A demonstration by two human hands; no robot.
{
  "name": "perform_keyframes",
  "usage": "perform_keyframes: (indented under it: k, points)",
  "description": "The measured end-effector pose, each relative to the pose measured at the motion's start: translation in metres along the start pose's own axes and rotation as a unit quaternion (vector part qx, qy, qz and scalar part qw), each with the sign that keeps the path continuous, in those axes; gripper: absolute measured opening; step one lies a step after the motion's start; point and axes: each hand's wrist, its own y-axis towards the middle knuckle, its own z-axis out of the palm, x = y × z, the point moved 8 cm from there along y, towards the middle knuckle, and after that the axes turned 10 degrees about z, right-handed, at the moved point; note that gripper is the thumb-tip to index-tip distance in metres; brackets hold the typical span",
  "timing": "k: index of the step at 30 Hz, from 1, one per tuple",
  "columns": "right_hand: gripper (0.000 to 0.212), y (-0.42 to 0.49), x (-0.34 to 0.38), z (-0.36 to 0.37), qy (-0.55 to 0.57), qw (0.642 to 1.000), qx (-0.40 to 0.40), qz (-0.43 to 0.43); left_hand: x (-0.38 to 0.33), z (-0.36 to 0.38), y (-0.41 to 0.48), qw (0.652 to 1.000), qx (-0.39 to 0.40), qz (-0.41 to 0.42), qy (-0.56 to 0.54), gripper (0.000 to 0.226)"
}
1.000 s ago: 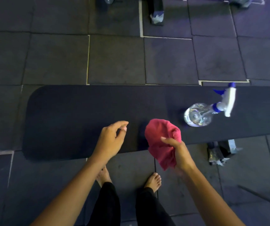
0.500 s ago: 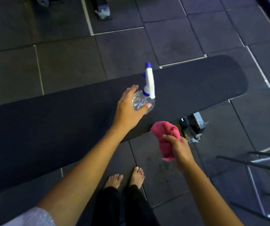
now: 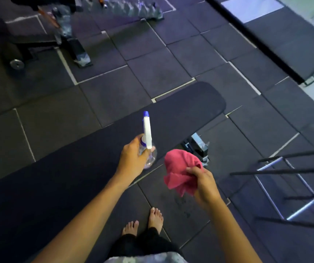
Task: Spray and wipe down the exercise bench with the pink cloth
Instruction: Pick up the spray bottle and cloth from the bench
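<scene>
Landmark: exercise bench [image 3: 76, 168], a long dark padded tabletop with a rounded end, set slantwise across the rubber-tiled floor [image 3: 152, 73]; all places below are given relative to it
Spray bottle [image 3: 148, 149]: clear body, white trigger head with a blue tip; held upright above the bench's near edge, towards its rounded end; nozzle is pointed away from the person, over the padding
Left hand [image 3: 133, 160]: closed round the bottle's body from the near side, fingers wrapped about the clear plastic below the white head; forearm is stretched out over the bench's near edge
Pink cloth [image 3: 181, 171]: bunched and crumpled, held in the air just off the bench's near edge, beside the bottle and apart from it; no contact with the padding is seen
Right hand [image 3: 203, 185]: pinched shut on the cloth's lower folds, thumb against fingers; kept clear of the bench, over the floor
Bench frame [image 3: 198, 147]: pale metal support seen under the bench near its rounded end, partly covered by the cloth
Bare feet [image 3: 143, 223]: planted on the floor on the near side of the bench
Dark metal bars [image 3: 285, 171]: several, blurred, beyond the bench's rounded end on the right hand's side
Other gym equipment [image 3: 38, 35]: blurred, well beyond the bench's far edge; type cannot be told
</scene>
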Motion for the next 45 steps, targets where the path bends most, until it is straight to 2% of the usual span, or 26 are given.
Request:
perform_keyframes:
  k: [3, 5, 9, 11, 13, 16, 19, 24, 27, 32, 38, 40, 41, 43, 45]
  points:
    - [0.004, -0.051, 0.003, -0.023, 0.113, 0.992, -0.01, 0.054, -0.062, 0.003, -0.027, 0.998, 0.055, 0.024, -0.013, 0.034]
    - [0.008, -0.086, 0.005, -0.042, 0.193, 0.979, -0.002, 0.072, -0.103, 0.013, -0.047, 0.994, 0.093, 0.045, -0.019, 0.033]
    - [0.05, -0.143, 0.004, -0.096, 0.319, 0.945, 0.023, 0.074, -0.178, 0.041, -0.081, 0.986, 0.136, 0.096, -0.013, 0.033]
    - [0.054, -0.167, 0.005, -0.13, 0.349, 0.935, 0.027, 0.064, -0.208, 0.062, -0.092, 0.981, 0.158, 0.11, -0.013, 0.031]
    - [0.05, -0.183, 0.008, -0.176, 0.35, 0.936, -0.018, 0.038, -0.235, 0.092, -0.098, 0.974, 0.185, 0.13, -0.007, 0.031]
    - [0.055, -0.198, 0.015, -0.252, 0.333, 0.939, -0.089, -0.017, -0.277, 0.153, -0.108, 0.956, 0.248, 0.16, -0.01, 0.031]
    - [0.038, -0.202, 0.028, -0.327, 0.339, 0.933, -0.115, -0.043, -0.316, 0.228, -0.117, 0.934, 0.314, 0.17, -0.015, 0.025]
    - [0.043, -0.213, 0.054, -0.443, 0.325, 0.932, -0.145, -0.066, -0.387, 0.344, -0.131, 0.909, 0.367, 0.197, -0.013, 0.02]
    - [0.056, -0.219, 0.074, -0.503, 0.287, 0.941, -0.163, -0.068, -0.43, 0.397, -0.135, 0.9, 0.381, 0.209, -0.038, 0.016]
    - [0.031, -0.21, 0.108, -0.577, 0.284, 0.941, -0.175, -0.057, -0.482, 0.464, -0.123, 0.896, 0.387, 0.204, -0.067, 0.021]
    - [0.015, -0.18, 0.176, -0.661, 0.278, 0.931, -0.217, -0.095, -0.526, 0.554, -0.08, 0.875, 0.413, 0.249, -0.049, 0.017]
    - [0.011, -0.172, 0.21, -0.692, 0.216, 0.928, -0.278, -0.122, -0.542, 0.582, -0.062, 0.872, 0.406, 0.27, -0.036, 0.014]
    - [0.01, -0.169, 0.23, -0.706, 0.137, 0.925, -0.326, -0.136, -0.549, 0.596, -0.053, 0.869, 0.406, 0.281, -0.033, 0.014]
    - [0.019, -0.154, 0.267, -0.719, -0.066, 0.898, -0.407, -0.153, -0.56, 0.622, -0.036, 0.863, 0.412, 0.292, -0.036, 0.015]
    - [0.022, -0.119, 0.286, -0.709, -0.243, 0.866, -0.408, -0.154, -0.566, 0.646, -0.02, 0.857, 0.418, 0.3, -0.026, 0.014]
